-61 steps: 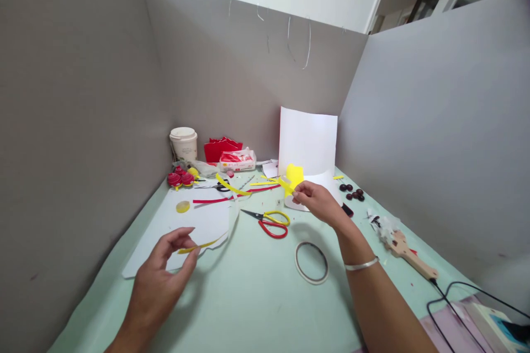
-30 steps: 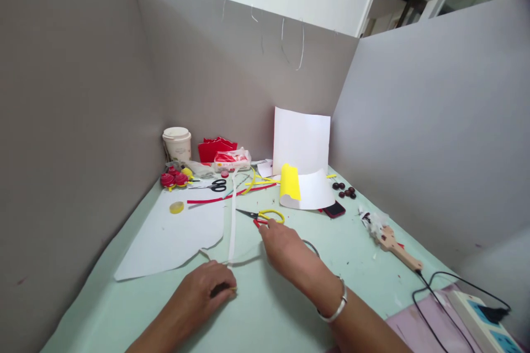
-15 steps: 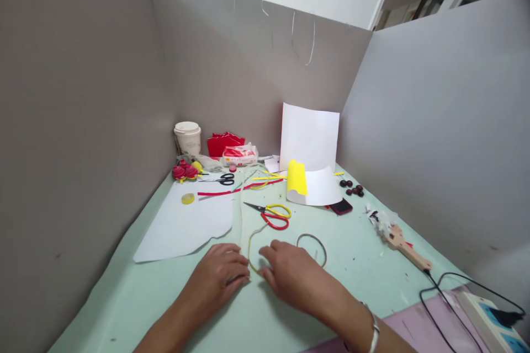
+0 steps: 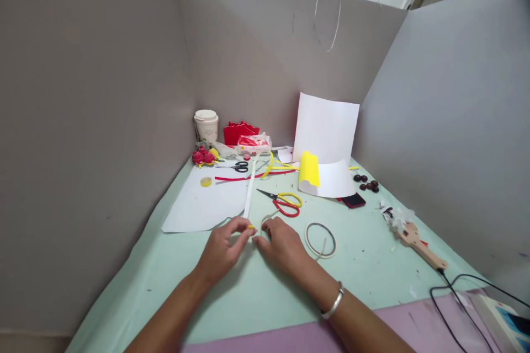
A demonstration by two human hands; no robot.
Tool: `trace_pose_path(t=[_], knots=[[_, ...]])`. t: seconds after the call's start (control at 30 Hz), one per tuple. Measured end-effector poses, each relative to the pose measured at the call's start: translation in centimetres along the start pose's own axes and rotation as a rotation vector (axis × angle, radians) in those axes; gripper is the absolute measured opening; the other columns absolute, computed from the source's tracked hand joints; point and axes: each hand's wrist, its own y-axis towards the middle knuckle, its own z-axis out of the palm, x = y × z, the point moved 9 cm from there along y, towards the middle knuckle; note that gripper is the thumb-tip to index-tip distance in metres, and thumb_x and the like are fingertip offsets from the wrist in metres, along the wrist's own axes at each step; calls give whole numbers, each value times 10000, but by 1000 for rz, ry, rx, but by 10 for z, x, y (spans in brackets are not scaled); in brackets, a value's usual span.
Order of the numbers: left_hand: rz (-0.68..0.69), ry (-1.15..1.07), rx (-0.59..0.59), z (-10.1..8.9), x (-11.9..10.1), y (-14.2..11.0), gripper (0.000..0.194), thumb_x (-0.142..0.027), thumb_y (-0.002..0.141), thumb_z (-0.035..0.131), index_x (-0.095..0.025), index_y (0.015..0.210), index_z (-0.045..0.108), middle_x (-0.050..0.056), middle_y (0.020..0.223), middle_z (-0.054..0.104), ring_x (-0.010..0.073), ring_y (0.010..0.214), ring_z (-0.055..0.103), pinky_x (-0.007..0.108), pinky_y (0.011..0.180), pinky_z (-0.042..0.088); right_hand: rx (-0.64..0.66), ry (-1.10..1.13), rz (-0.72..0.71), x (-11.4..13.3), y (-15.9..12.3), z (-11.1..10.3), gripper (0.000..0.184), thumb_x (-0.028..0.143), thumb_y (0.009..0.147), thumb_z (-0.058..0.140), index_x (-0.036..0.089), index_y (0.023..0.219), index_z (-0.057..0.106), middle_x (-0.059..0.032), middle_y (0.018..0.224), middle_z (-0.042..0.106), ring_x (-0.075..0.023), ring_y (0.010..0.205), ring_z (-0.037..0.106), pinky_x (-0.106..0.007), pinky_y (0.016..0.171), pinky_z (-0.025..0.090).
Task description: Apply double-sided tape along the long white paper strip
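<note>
My left hand [image 4: 226,247] and my right hand [image 4: 282,241] meet over the green table [image 4: 269,298], fingers pinched on the near end of a long yellow paper strip [image 4: 252,193]. The strip shows its white back and runs away from me toward the red and yellow strips at the rear. Its yellow tip sits between my left thumb and fingers. Just beyond my right hand lie the red and yellow scissors [image 4: 284,203]. A tape ring [image 4: 321,240] rests to the right of that hand.
A white sheet [image 4: 202,207] lies left of the strip. Further back are a paper cup [image 4: 206,125], red paper flowers [image 4: 202,157], black scissors [image 4: 237,166], yellow and white sheets [image 4: 323,176], a phone [image 4: 353,200], dark beads [image 4: 366,182]. A glue gun [image 4: 418,242] and cable lie right. Grey partitions enclose three sides.
My right hand let go of the yellow sheet at the back and came down to my left hand. Both hands now pinch the strip's end, a little further from me.
</note>
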Motion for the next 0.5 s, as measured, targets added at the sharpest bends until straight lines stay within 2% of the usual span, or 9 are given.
trace_pose_path(t=[0.07,0.13,0.2,0.33,0.4,0.5], knots=[[-78,-171,-114,-15,0,4,144,-348,893,534,-207,893,565,16,823,721,176,801,685,302,758,523,-14,-25,-23,1,-2,2,160,292,833,570,208,968,592,-48,931,628,-189,809,580,-275,657,359],[-87,-312,-275,-36,-2,10,148,-343,876,571,-200,899,538,10,798,712,164,725,685,309,733,535,-17,-35,-21,-1,-3,3,140,203,835,525,210,959,591,-44,916,625,-183,799,576,-274,658,363],[-54,-378,-440,-58,-7,18,153,-324,855,611,-195,895,539,-3,780,701,143,661,674,295,701,540,-23,-20,-19,-3,-3,4,200,156,831,494,210,995,594,-49,933,633,-185,812,583,-277,674,377],[99,-505,-718,-108,-24,42,180,-291,824,646,-182,919,539,-33,704,670,129,598,659,298,643,548,-54,55,-15,-9,-1,-1,324,130,834,467,199,1132,573,-67,1006,650,-193,875,601,-286,740,410],[167,-540,-852,-136,-37,54,144,-220,829,633,-167,902,521,-35,693,664,112,567,643,321,647,552,-64,83,-3,-12,1,-3,337,128,838,457,191,1150,572,-71,1012,651,-191,871,608,-286,753,423],[331,-478,-1103,-177,-72,56,109,-143,849,596,-155,900,500,-63,680,617,109,654,655,408,733,553,-74,113,2,-16,3,-6,342,115,831,460,182,1142,586,-78,1028,652,-194,899,616,-286,784,439]])
